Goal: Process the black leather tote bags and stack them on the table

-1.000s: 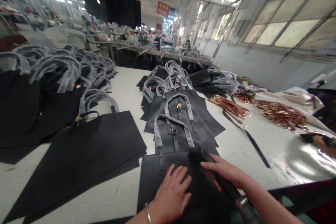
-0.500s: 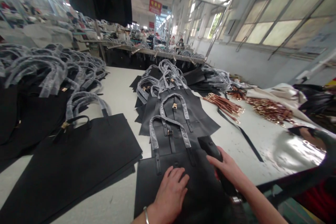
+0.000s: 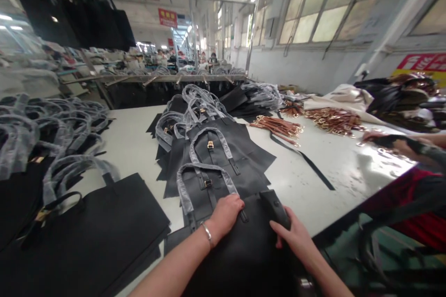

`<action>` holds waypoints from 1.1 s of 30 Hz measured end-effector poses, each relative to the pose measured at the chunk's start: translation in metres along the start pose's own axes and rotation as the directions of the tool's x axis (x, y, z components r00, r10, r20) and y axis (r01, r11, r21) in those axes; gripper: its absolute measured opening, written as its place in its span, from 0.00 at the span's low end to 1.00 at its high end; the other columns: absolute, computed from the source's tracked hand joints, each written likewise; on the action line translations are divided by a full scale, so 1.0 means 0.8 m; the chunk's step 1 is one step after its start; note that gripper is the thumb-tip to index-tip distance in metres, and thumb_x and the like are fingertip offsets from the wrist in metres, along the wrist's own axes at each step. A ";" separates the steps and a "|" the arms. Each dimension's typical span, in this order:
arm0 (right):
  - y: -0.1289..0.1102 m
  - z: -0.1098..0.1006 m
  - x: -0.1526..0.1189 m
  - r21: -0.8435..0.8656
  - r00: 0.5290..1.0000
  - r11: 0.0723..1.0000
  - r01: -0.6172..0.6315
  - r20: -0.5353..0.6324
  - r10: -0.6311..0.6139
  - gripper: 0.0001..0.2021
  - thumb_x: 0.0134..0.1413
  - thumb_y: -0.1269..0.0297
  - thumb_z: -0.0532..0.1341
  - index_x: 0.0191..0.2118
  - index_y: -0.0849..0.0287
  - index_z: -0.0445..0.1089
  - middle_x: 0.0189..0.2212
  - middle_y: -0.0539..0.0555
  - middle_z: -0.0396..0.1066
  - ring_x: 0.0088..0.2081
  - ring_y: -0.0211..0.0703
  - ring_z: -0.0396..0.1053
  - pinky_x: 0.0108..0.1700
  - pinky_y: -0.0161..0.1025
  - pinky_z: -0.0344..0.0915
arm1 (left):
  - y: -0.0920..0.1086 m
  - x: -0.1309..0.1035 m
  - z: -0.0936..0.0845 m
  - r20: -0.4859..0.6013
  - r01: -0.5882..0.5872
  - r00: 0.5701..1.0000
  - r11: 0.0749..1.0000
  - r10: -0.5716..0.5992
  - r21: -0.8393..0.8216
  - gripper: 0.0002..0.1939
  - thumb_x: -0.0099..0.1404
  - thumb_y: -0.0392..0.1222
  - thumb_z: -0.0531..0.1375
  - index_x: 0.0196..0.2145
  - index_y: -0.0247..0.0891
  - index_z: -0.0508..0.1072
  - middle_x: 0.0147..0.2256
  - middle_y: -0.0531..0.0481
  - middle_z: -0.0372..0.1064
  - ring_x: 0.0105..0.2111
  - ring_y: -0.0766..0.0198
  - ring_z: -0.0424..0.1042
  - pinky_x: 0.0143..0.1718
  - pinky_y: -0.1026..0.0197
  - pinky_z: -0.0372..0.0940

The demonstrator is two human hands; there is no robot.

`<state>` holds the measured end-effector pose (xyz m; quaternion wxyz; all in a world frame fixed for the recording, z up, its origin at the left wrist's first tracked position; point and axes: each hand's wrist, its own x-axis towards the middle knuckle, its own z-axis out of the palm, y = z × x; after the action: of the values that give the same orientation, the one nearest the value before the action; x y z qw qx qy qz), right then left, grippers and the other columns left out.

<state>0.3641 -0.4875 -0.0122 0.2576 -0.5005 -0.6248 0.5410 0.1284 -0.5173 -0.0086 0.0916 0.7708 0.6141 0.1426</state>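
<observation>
In the head view a black tote bag [image 3: 240,260] lies flat at the table's near edge, its handle [image 3: 204,167] wrapped in clear plastic. My left hand [image 3: 226,216], a bangle at its wrist, is closed over the right lower end of that handle. My right hand [image 3: 294,232] grips the bag's right side, thumb on top and fingers curled underneath. A folded black flap with a round stud [image 3: 276,203] shows just above it. Beyond lie more overlapping black bags with wrapped handles and gold buckles [image 3: 210,145].
Stacked black bags [image 3: 114,227] cover the left side. Brown straps with gold clasps [image 3: 278,127] and a loose black strap [image 3: 306,162] lie right on the pale table [image 3: 313,204]. At the far right is another person's arm [image 3: 435,139]. More bags [image 3: 87,18] hang at upper left.
My left hand has moved from flat on the bag's front up to the handle's right end and closed there. My right hand keeps its grip. The view has turned right.
</observation>
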 end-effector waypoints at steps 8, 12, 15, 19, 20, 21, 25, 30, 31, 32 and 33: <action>0.003 0.000 0.003 0.014 0.999 1.000 -0.015 -0.040 0.016 0.31 0.50 0.54 0.61 0.57 0.62 0.53 0.10 0.42 0.67 0.17 0.47 0.71 0.26 0.39 0.69 | 0.011 0.028 -0.024 0.258 -0.216 0.950 0.966 0.173 0.145 0.10 0.67 0.30 0.49 0.34 0.34 0.70 0.35 0.43 0.68 0.35 0.60 0.69 0.40 0.59 0.65; 0.004 0.000 0.002 0.001 0.998 1.000 -0.015 -0.059 0.015 0.30 0.51 0.55 0.61 0.57 0.62 0.54 0.10 0.42 0.67 0.17 0.47 0.71 0.28 0.38 0.69 | 0.007 0.035 -0.019 0.221 -0.104 0.972 0.992 0.084 0.078 0.10 0.66 0.30 0.49 0.35 0.34 0.70 0.36 0.42 0.69 0.36 0.58 0.69 0.41 0.58 0.64; 0.003 -0.001 0.001 -0.004 0.997 1.000 -0.020 -0.079 0.019 0.31 0.51 0.56 0.61 0.58 0.62 0.54 0.10 0.42 0.67 0.18 0.47 0.72 0.28 0.38 0.69 | -0.002 0.034 -0.019 0.173 -0.011 0.985 0.998 0.000 0.060 0.13 0.68 0.32 0.46 0.36 0.34 0.70 0.34 0.44 0.70 0.34 0.61 0.70 0.38 0.61 0.63; 0.001 -0.001 0.001 -0.007 0.996 1.000 -0.020 -0.085 0.020 0.31 0.51 0.56 0.61 0.58 0.62 0.53 0.11 0.42 0.68 0.18 0.48 0.73 0.27 0.38 0.69 | -0.009 0.027 -0.026 0.163 -0.014 0.987 1.000 0.015 -0.008 0.11 0.69 0.38 0.50 0.36 0.39 0.72 0.35 0.50 0.71 0.36 0.64 0.70 0.38 0.66 0.62; 0.001 -0.001 0.001 -0.010 0.996 1.000 -0.021 -0.087 0.020 0.31 0.51 0.57 0.61 0.58 0.62 0.53 0.11 0.42 0.68 0.18 0.48 0.73 0.28 0.38 0.69 | -0.009 0.026 -0.028 0.168 -0.041 0.985 0.999 0.042 -0.012 0.10 0.69 0.40 0.52 0.36 0.40 0.73 0.36 0.51 0.70 0.37 0.64 0.70 0.39 0.66 0.62; 0.001 -0.001 0.001 -0.014 0.996 1.000 -0.022 -0.089 0.021 0.30 0.51 0.57 0.61 0.58 0.62 0.53 0.11 0.42 0.68 0.18 0.48 0.73 0.28 0.39 0.69 | -0.007 0.025 -0.029 0.175 -0.073 0.982 0.997 0.071 0.003 0.09 0.69 0.41 0.53 0.36 0.41 0.73 0.36 0.51 0.70 0.37 0.64 0.70 0.39 0.65 0.62; 0.002 -0.001 0.001 -0.019 0.996 0.999 -0.026 -0.090 0.024 0.30 0.51 0.58 0.61 0.58 0.62 0.53 0.11 0.42 0.68 0.18 0.48 0.73 0.28 0.39 0.69 | 0.005 0.026 -0.028 0.260 -0.267 0.942 0.943 0.212 0.200 0.11 0.69 0.35 0.50 0.35 0.38 0.72 0.35 0.47 0.68 0.34 0.61 0.69 0.35 0.62 0.63; 0.002 0.000 0.000 -0.015 0.995 1.000 -0.024 -0.093 0.023 0.30 0.51 0.58 0.62 0.58 0.61 0.54 0.11 0.41 0.68 0.19 0.48 0.73 0.28 0.39 0.68 | 0.014 0.029 -0.023 0.320 -0.323 0.919 0.904 0.229 0.280 0.11 0.68 0.31 0.47 0.38 0.33 0.70 0.37 0.41 0.66 0.35 0.57 0.68 0.35 0.58 0.64; 0.002 0.000 0.000 -0.015 0.995 1.000 -0.025 -0.095 0.024 0.31 0.51 0.58 0.62 0.58 0.61 0.54 0.11 0.41 0.68 0.19 0.48 0.73 0.29 0.39 0.68 | 0.013 0.030 -0.022 0.304 -0.270 0.933 0.931 0.191 0.246 0.10 0.68 0.31 0.48 0.37 0.34 0.69 0.37 0.41 0.67 0.35 0.57 0.69 0.36 0.58 0.64; 0.002 0.000 0.000 -0.014 0.995 1.000 -0.027 -0.097 0.026 0.31 0.51 0.58 0.62 0.59 0.61 0.54 0.11 0.41 0.68 0.19 0.48 0.73 0.29 0.39 0.68 | 0.010 0.030 -0.022 0.281 -0.206 0.949 0.957 0.144 0.205 0.09 0.67 0.32 0.49 0.37 0.35 0.69 0.37 0.42 0.67 0.36 0.58 0.69 0.38 0.58 0.63; 0.002 0.000 0.000 -0.014 0.995 0.999 -0.029 -0.099 0.027 0.31 0.51 0.59 0.62 0.59 0.61 0.54 0.11 0.41 0.68 0.19 0.48 0.73 0.29 0.39 0.68 | 0.007 0.031 -0.022 0.254 -0.135 0.963 0.977 0.090 0.166 0.08 0.67 0.32 0.50 0.37 0.36 0.69 0.37 0.44 0.67 0.36 0.58 0.69 0.38 0.59 0.63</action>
<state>0.3650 -0.4878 -0.0132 0.2769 -0.5374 -0.6083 0.5143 0.1332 -0.4952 0.0122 0.0878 0.8213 0.5636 -0.0052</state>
